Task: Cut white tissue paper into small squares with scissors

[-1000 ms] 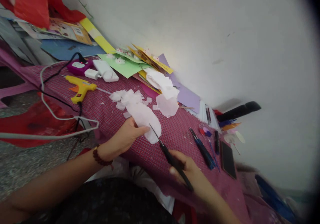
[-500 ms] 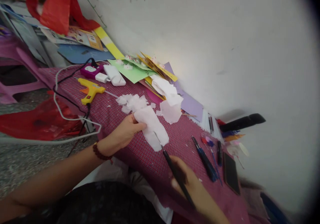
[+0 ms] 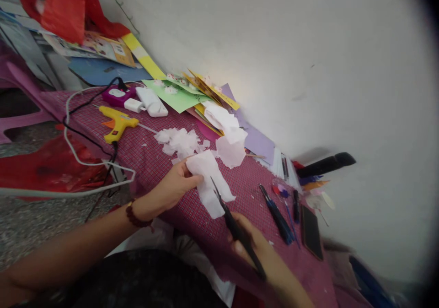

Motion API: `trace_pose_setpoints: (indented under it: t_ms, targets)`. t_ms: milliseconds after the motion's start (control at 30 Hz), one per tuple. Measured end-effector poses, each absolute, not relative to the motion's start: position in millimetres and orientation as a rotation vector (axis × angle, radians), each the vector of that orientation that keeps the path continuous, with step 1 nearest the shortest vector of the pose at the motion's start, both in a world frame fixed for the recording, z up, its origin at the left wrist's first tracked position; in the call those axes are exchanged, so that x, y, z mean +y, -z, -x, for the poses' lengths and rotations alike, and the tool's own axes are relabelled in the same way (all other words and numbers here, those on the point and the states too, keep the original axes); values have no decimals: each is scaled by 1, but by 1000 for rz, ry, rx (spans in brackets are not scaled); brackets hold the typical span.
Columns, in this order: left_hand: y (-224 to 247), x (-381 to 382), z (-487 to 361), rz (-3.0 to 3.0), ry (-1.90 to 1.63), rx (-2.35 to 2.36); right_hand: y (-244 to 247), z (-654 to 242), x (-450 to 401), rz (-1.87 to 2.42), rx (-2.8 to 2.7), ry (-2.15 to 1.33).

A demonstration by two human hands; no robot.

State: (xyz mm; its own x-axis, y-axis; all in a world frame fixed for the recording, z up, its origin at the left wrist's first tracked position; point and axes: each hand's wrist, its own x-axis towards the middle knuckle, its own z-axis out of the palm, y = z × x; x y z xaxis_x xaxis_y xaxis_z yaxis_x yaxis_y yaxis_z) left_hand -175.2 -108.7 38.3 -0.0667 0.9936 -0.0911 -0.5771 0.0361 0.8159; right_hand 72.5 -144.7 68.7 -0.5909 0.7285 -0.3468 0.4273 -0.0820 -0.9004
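My left hand pinches the upper left edge of a white paper piece between thumb and fingers. Black-handled scissors are in my right hand, with their blades across the lower part of that paper. A slit runs up from its lower edge, and the two sides stand apart there. Just behind the paper lies a heap of small white scraps, and a rounded white sheet rests to its right.
Left of the scraps lies a yellow glue gun near a purple socket block and cables. Green paper is at the back. A blue-handled tool and a phone lie at right.
The scissor blades have cut into the white paper, whose lower edge has split and spread. The whole view has shifted slightly, with the table's objects a little further left.
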Motion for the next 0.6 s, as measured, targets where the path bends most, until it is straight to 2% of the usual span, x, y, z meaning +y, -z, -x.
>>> trace_pose_setpoints:
  t_ms: [367,600]
  targets:
    - [-32,-113,163,-796,-1421,856,-66,-64,-143,1204,-1870,-1709]
    - [-33,-114,165,-745,-1428,812,-52,-71,-145,1343,-1793,-1739]
